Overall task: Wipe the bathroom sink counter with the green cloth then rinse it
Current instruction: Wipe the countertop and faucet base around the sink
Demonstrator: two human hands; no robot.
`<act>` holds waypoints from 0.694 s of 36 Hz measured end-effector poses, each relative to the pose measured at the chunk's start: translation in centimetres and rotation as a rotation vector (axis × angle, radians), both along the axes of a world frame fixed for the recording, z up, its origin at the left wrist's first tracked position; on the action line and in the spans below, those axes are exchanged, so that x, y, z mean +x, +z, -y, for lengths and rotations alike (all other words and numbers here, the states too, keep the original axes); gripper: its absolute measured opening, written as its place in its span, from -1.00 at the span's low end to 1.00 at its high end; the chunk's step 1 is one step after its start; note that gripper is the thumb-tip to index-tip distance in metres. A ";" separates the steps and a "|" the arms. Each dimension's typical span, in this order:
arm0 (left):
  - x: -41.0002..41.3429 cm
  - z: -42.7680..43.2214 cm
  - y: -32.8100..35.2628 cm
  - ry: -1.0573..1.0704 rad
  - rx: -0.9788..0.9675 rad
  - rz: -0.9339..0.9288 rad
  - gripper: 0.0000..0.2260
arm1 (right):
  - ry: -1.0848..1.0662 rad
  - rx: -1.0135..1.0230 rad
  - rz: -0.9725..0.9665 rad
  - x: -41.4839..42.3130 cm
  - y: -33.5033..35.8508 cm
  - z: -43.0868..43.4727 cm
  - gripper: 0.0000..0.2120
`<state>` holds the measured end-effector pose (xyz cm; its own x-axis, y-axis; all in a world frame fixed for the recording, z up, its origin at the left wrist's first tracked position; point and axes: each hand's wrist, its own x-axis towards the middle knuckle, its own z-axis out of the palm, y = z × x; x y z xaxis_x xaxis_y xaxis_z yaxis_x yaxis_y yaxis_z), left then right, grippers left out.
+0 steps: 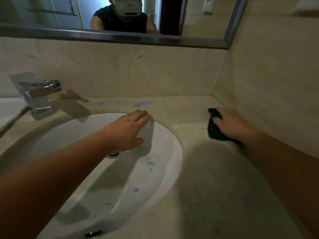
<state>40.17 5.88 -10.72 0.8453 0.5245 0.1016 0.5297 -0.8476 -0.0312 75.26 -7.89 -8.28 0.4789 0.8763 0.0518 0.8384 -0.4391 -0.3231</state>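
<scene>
The dark green cloth lies flat on the beige stone counter near the right wall, and my right hand presses down on it with fingers closed over its top. My left hand hovers palm down over the white oval sink basin, fingers spread and empty, its fingertips near the far rim. Blue smears mark the counter behind the basin, and smaller blue specks dot the inside of the bowl.
A chrome square faucet stands at the back left of the basin. The drain sits just under my left wrist. A mirror hangs above the backsplash. The side wall closes off the counter on the right.
</scene>
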 end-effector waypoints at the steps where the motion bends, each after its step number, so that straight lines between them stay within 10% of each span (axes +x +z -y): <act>1: 0.2 -0.6 -0.3 0.000 -0.002 -0.015 -0.21 | -0.010 -0.014 0.036 0.2 -0.8 -0.3 -0.56; 17: 0.6 -2.4 0.0 -0.023 -0.079 0.131 -0.29 | 0.478 0.018 -0.058 -11.6 0.6 -3.8 -0.59; 25: -2.7 -3.1 1.0 0.079 0.003 0.129 -0.35 | 0.139 0.255 -0.158 -4.1 5.3 -0.8 -0.70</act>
<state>37.47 8.98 -9.68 0.7815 0.5881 0.2083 0.5943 -0.8033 0.0387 71.20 -7.09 -3.00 0.3756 0.9021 0.2124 0.8150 -0.2124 -0.5391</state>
